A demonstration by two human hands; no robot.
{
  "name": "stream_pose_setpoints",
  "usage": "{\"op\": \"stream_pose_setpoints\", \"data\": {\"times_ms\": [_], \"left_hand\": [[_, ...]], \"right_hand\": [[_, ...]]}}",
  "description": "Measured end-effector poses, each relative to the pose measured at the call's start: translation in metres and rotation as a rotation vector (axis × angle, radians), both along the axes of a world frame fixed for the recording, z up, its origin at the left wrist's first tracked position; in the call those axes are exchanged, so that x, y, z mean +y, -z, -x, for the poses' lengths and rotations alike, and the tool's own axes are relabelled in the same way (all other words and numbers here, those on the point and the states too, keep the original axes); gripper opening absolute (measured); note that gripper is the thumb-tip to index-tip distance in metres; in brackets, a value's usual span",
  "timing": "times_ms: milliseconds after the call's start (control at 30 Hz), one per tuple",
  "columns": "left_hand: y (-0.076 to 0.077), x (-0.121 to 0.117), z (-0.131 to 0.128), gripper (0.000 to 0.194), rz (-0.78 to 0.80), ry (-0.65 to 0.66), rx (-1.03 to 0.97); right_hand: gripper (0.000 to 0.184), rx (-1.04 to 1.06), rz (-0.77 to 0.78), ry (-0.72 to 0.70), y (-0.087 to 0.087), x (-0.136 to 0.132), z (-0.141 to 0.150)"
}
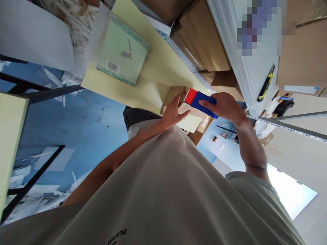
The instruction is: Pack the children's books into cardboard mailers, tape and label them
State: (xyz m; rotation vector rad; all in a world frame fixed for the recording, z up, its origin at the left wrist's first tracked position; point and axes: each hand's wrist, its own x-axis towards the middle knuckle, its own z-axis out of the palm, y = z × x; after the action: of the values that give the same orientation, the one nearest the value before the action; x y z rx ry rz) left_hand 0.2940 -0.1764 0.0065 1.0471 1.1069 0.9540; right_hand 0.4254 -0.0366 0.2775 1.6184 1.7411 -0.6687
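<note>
My right hand [223, 105] is wrapped around a blue and red tape dispenser [203, 103], thumb on its blue top. The dispenser's red end, with a pale toothed edge, points left and sits over a small brown cardboard box [173, 95]. My left hand [173, 114] rests on that box beside the red end, thumb spread away from the fingers and holding nothing. The undersides of its fingers are hidden. Close to my body, a pale label or sheet [190, 123] shows on the cardboard.
The box is on a pale yellow table [155, 61]. Farther left lies a flat light-green package [122, 51] with a barcode. Large cardboard boxes [204, 37] stand behind the table. On a white shelf [251, 81] at right lies a yellow and black utility knife [266, 83].
</note>
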Motion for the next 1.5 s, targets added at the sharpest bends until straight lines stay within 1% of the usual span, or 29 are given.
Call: {"op": "stream_pose_setpoints", "data": {"times_ms": [33, 100, 233, 300, 433, 533, 633, 667, 733, 800, 867, 933, 1033, 1133, 1267, 1367, 1500], "left_hand": [[0.0, -0.001, -0.005, 0.102, -0.005, 0.011, 0.017], [0.004, -0.001, -0.011, 0.097, 0.002, 0.02, 0.037], [0.019, -0.001, -0.012, 0.075, 0.064, 0.035, 0.077], [0.024, -0.002, -0.011, 0.066, 0.069, 0.029, 0.09], [0.028, -0.003, -0.008, 0.058, -0.023, 0.002, 0.137], [0.027, 0.001, -0.006, 0.06, -0.118, 0.005, 0.19], [0.028, 0.011, -0.006, 0.061, -0.186, 0.072, 0.217], [0.029, 0.015, -0.007, 0.057, -0.207, 0.114, 0.222], [0.031, 0.023, -0.008, 0.042, -0.242, 0.194, 0.232], [0.033, 0.029, -0.009, 0.03, -0.261, 0.242, 0.246], [0.033, 0.032, -0.008, 0.03, -0.273, 0.263, 0.267], [0.032, 0.031, -0.006, 0.038, -0.274, 0.273, 0.295], [0.032, 0.029, -0.001, 0.053, -0.253, 0.284, 0.331], [0.032, 0.027, 0.002, 0.063, -0.242, 0.289, 0.361], [0.029, 0.024, 0.002, 0.065, -0.243, 0.273, 0.414], [0.027, 0.022, 0.002, 0.062, -0.247, 0.26, 0.445], [0.028, 0.02, 0.002, 0.064, -0.249, 0.234, 0.48]], "right_hand": [[0.083, 0.006, -0.001, -0.001, 0.001, -0.001, 0.0], [0.081, 0.016, 0.001, -0.003, 0.003, -0.003, -0.001], [0.078, 0.03, -0.006, -0.022, 0.007, -0.009, -0.001], [0.078, 0.028, -0.006, -0.028, 0.009, -0.012, -0.001], [0.08, -0.011, 0.018, -0.042, 0.009, -0.017, 0.003], [0.08, -0.053, 0.019, -0.069, 0.007, -0.02, 0.008], [0.076, -0.084, 0.023, -0.098, 0.006, -0.024, 0.011], [0.074, -0.09, 0.03, -0.109, 0.005, -0.026, 0.012], [0.07, -0.099, 0.045, -0.132, 0.005, -0.028, 0.014], [0.068, -0.11, 0.051, -0.15, 0.005, -0.03, 0.014], [0.069, -0.121, 0.05, -0.163, 0.005, -0.031, 0.01], [0.07, -0.125, 0.054, -0.173, 0.005, -0.03, 0.002], [0.071, -0.145, 0.086, -0.186, 0.008, -0.027, -0.019], [0.071, -0.187, 0.132, -0.198, 0.015, -0.026, -0.04], [0.077, -0.21, 0.146, -0.185, 0.03, -0.032, -0.062], [0.078, -0.219, 0.139, -0.149, 0.048, -0.04, -0.072], [0.068, -0.202, 0.114, -0.105, 0.08, -0.049, -0.081]]}}
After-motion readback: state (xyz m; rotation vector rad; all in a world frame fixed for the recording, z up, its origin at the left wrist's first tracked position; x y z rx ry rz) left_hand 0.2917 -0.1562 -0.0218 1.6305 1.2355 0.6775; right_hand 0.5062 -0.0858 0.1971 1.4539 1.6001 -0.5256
